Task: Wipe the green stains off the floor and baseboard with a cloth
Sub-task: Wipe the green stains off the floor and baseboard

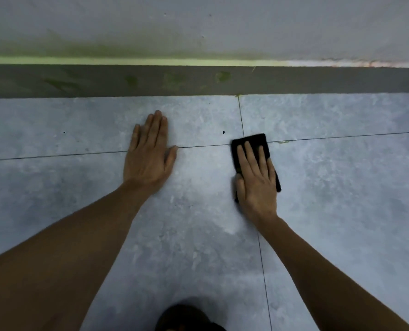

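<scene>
Lower frame: both forearms reach up over grey floor (341, 187) tiles. Left hand (148, 154) is flat, fingers spread narrow, bracing at centre. Right hand (256, 177) presses a black cloth (251, 142) flat, right of centre. A faint green streak (282, 141) lies just right; press firmly along the joint. Above, baseboard (318, 80) smears (222, 76) are unwiped.

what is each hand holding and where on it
The right hand presses a black cloth flat on the floor, palm and fingers covering its near part. The left hand holds nothing, lying flat on the floor.
</scene>
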